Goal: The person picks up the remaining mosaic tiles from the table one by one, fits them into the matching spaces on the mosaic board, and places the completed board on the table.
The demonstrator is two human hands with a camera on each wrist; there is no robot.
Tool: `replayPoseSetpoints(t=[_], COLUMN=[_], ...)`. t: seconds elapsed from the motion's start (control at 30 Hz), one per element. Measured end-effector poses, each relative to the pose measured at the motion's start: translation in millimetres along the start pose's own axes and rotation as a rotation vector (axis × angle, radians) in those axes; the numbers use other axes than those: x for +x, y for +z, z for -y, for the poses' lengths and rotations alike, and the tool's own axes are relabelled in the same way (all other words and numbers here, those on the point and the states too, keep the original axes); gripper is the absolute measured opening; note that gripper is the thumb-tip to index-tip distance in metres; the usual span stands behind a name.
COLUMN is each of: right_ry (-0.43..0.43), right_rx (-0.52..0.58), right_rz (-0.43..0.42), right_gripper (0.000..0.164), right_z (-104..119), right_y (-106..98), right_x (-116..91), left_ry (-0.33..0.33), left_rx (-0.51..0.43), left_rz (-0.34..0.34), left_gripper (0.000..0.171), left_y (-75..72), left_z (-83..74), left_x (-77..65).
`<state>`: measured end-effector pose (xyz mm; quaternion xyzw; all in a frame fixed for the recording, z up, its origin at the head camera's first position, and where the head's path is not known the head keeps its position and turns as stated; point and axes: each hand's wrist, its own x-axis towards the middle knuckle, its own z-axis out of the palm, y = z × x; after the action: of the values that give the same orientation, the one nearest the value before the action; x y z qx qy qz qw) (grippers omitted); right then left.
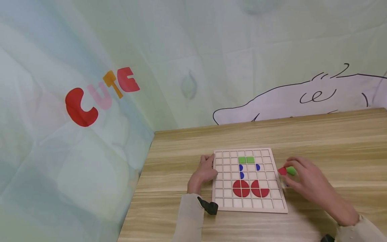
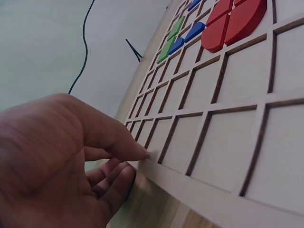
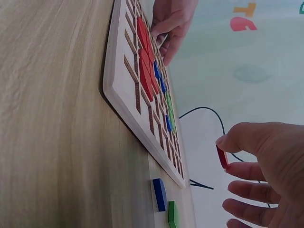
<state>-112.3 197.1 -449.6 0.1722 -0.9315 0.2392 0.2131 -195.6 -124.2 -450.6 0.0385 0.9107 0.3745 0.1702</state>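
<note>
A light wooden grid board (image 1: 222, 203) lies on the table. My left hand (image 1: 204, 172) grips its left edge, the thumb on the frame and other fingers curled beside it in the left wrist view. Just off the board's right edge, my right hand (image 1: 311, 181) pinches a small red quarter-circle piece (image 3: 222, 156) between thumb and index finger. On the board are two green squares (image 1: 250, 160), three blue half-round pieces (image 1: 258, 167), a full red circle of quarter pieces (image 1: 237, 192) and a second red circle (image 1: 264, 192) with its upper right quarter open.
A blue piece (image 3: 159, 194) and a green piece (image 3: 172, 214) lie beside the board's right edge, partly under my right hand in the head view. The wood-grain table (image 1: 169, 188) meets a printed cloth wall (image 1: 169, 67) at its back and left.
</note>
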Motion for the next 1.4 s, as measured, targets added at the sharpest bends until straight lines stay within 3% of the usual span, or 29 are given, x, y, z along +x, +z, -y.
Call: replayPoseSetpoints(t=[0.37,0.83,1.4], right_ry=[-0.096,-0.085,-0.104], right_rx=[-0.012,0.016,0.029], right_rz=[0.008,0.236,0.368], right_gripper=[0.027,0.025,0.023], right_z=[2.7,11.4,8.4], right_y=[10.0,18.7,30.7], right_x=[1.1,7.9,16.3], left_ry=[0.000,0.012,0.004], left_rx=[0.003,-0.009,0.000], left_rz=[0.000,-0.011,-0.012], left_gripper=[0.081,0.080,0.080], left_y=[1.0,0.4,0.3], left_z=[0.8,0.5,-1.2], left_x=[0.1,-0.9,-0.6])
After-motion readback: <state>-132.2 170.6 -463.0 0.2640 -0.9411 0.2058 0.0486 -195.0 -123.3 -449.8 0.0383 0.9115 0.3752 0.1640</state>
